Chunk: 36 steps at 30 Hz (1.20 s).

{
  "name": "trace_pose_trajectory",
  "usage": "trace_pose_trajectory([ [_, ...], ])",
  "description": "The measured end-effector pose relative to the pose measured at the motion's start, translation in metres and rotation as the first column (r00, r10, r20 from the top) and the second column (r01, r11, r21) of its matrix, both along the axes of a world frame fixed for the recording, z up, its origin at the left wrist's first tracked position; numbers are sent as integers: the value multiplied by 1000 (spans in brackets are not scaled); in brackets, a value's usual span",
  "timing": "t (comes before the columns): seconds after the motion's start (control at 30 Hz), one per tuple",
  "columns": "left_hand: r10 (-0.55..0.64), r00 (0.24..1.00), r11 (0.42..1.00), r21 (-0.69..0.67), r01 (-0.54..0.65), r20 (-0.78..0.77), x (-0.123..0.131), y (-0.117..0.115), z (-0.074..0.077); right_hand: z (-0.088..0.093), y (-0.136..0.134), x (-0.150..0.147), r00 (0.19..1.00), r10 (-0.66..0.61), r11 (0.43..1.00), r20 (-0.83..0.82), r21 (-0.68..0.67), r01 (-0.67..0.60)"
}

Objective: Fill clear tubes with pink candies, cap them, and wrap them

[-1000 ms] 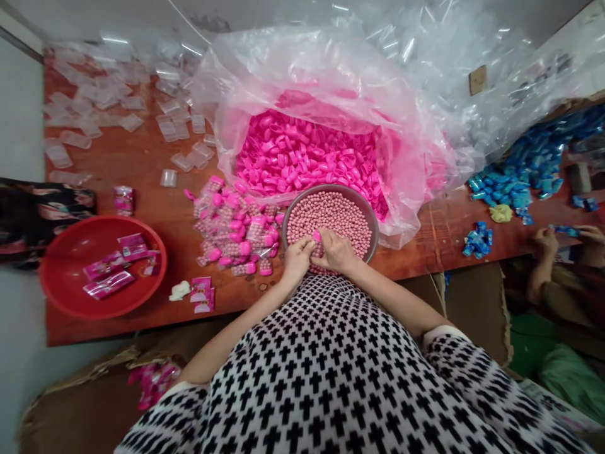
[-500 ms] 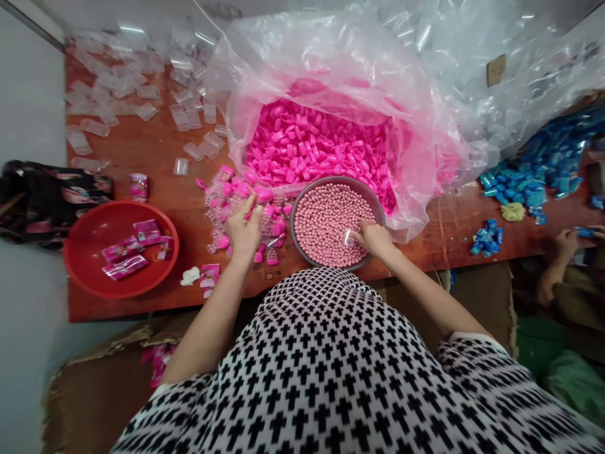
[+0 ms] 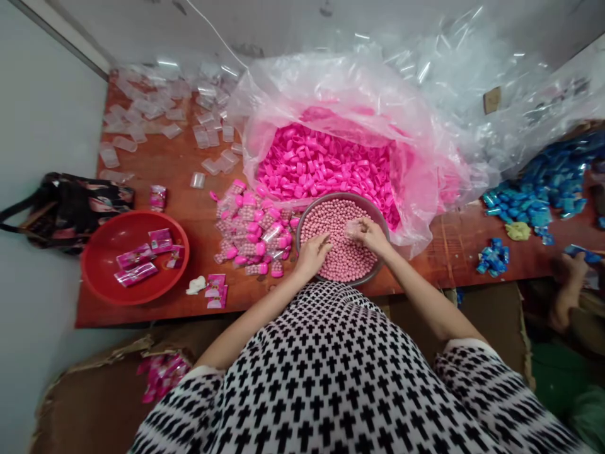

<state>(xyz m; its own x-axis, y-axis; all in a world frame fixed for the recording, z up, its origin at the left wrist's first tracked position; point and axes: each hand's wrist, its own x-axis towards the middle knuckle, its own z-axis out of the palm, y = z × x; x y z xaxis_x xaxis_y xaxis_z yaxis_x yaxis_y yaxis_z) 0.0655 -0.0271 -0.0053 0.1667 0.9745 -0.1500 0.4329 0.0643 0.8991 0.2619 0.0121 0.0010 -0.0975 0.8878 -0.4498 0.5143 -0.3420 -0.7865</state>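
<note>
A grey bowl (image 3: 382, 220) full of small pink beads (image 3: 338, 258) stands in front of me. My right hand (image 3: 372, 236) is over its right side, the fingers closed on a small clear plastic container (image 3: 352, 229) just above the beads. Over the bowl's left side is my left hand (image 3: 312, 255), its fingers bent and slightly apart, with nothing visible in them. To the left lies a pile of bead-filled clear containers with pink caps (image 3: 255, 230). Behind the bowl, a large open plastic bag (image 3: 411, 183) holds many loose pink caps (image 3: 321, 164).
Clear containers (image 3: 142, 104) lie scattered at the back left. A red basin (image 3: 101, 277) holds several pink packets (image 3: 136, 273); a black bag (image 3: 70, 205) is behind it. Blue wrapped pieces (image 3: 524, 195) are heaped at right, near another person's hand (image 3: 573, 271).
My left hand has moved right from the capped-container pile to the bowl. My right hand has lifted the clear container slightly out of the beads. The camera view has shifted.
</note>
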Motion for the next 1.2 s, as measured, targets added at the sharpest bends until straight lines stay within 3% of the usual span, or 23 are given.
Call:
trace_pose_trajectory([
  [0.1, 68, 991, 998, -19, -66, 119, 9, 6, 4, 0, 4, -15, 936, -79, 991, -344, -133, 34],
  [0.17, 138, 972, 989, -72, -126, 191, 10, 8, 4, 0, 2, -20, 923, -22, 995, -384, -100, -18],
  [0.27, 111, 950, 988, -132, -74, 293, 7, 9, 0, 5, 3, -13, 950, 212, 977, -232, 90, -196],
  [0.33, 40, 930, 988, -153, 17, 365, 5, 10, -3, 12, 10, -3, 916, 382, 917, -124, 174, -359],
  [0.47, 0, 904, 971, -217, 102, 427, 8, 12, -6, 27, 30, 11, 709, 703, 700, 56, 118, -704],
  [0.53, 26, 918, 972, -224, 69, 397, 9, 14, -8, 28, 38, 13, 583, 752, 604, 307, 32, -796],
  [0.57, 48, 931, 976, -217, 34, 361, 8, 16, -10, 26, 41, 13, 526, 721, 589, 451, 0, -808],
  [0.63, 103, 957, 979, -195, -49, 273, 3, 19, -13, 15, 45, 9, 439, 614, 597, 656, -22, -802],
  [0.67, 127, 964, 979, -185, -84, 235, -1, 20, -15, 7, 45, 5, 436, 584, 611, 684, -16, -792],
  [0.83, 218, 969, 970, -133, -202, 118, -22, 19, -22, -36, 33, -24, 612, 624, 684, 486, 40, -729],
  [0.93, 270, 962, 962, -68, -266, 48, -26, 15, -24, -47, 24, -29, 687, 581, 743, 436, 60, -667],
  [1.0, 238, 971, 971, -44, -237, 30, -23, 14, -25, -48, 18, -25, 812, 502, 830, 298, 99, -550],
  [1.07, 166, 986, 985, -46, -164, 35, -16, 13, -25, -45, 12, -20, 929, 370, 922, 26, 115, -370],
  [1.13, 103, 993, 993, -60, -100, 51, -6, 14, -23, -39, 5, -18, 943, 227, 973, -243, 89, -211],
  [1.2, 81, 994, 994, -74, -76, 73, 3, 16, -20, -32, 0, -18, 921, 160, 987, -355, 79, -141],
])
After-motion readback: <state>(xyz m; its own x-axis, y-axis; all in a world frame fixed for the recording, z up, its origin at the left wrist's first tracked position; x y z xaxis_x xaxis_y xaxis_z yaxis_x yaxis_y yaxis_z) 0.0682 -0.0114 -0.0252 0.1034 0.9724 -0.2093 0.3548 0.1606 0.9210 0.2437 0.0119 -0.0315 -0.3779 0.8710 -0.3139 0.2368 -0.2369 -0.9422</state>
